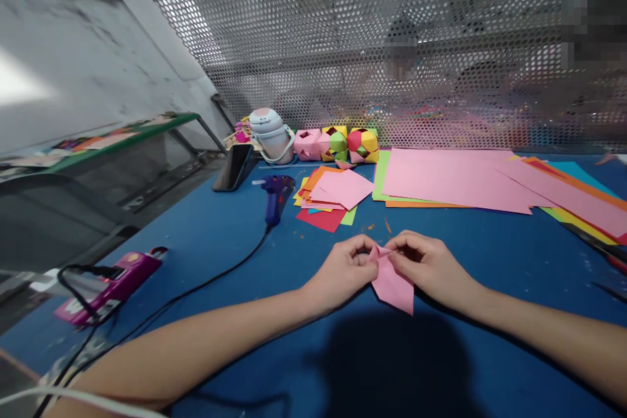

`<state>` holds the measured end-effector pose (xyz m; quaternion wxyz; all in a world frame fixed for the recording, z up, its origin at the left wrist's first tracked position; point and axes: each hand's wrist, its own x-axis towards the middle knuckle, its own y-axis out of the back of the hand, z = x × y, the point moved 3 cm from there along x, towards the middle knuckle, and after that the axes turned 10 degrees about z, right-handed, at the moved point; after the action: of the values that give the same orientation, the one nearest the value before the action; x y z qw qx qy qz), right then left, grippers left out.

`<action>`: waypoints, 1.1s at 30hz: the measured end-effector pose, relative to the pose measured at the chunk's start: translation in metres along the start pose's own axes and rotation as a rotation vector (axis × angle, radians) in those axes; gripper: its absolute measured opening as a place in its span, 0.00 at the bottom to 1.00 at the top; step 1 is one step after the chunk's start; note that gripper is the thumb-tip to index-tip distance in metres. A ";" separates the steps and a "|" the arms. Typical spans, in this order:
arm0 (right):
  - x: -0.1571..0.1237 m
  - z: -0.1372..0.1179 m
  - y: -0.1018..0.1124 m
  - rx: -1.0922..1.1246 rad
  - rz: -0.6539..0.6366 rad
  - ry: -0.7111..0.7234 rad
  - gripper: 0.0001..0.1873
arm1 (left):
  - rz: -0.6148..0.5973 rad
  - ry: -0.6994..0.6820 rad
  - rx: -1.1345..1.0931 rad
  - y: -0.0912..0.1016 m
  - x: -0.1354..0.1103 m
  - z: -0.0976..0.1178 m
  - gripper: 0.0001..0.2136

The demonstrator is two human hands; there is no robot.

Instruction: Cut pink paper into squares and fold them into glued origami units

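A small folded piece of pink paper (393,285) lies between my two hands on the blue table (235,255). My left hand (344,270) pinches its upper left corner with curled fingers. My right hand (424,262) pinches the upper right part, fingers closed on the fold. The paper's lower point hangs toward me, just above the table surface.
Behind the hands lie a stack of small coloured squares (333,192) and large pink and coloured sheets (460,177). A purple glue gun (275,196) with a black cord, a phone (234,167), a white jug (270,134), folded paper cubes and balls (343,142), and a magenta device (115,284) stand left.
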<state>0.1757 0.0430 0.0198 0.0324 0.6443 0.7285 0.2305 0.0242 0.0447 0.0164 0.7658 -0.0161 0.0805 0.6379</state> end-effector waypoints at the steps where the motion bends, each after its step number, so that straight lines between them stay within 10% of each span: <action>1: 0.000 0.000 0.000 -0.007 0.004 0.014 0.08 | 0.001 0.002 0.009 0.000 0.000 0.000 0.07; 33: -0.004 -0.002 0.001 -0.099 0.001 0.184 0.11 | 0.061 -0.016 0.052 0.003 0.001 -0.005 0.14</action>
<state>0.1770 0.0392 0.0208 -0.0031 0.6183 0.7158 0.3244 0.0210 0.0451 0.0115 0.7467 0.0113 0.0912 0.6588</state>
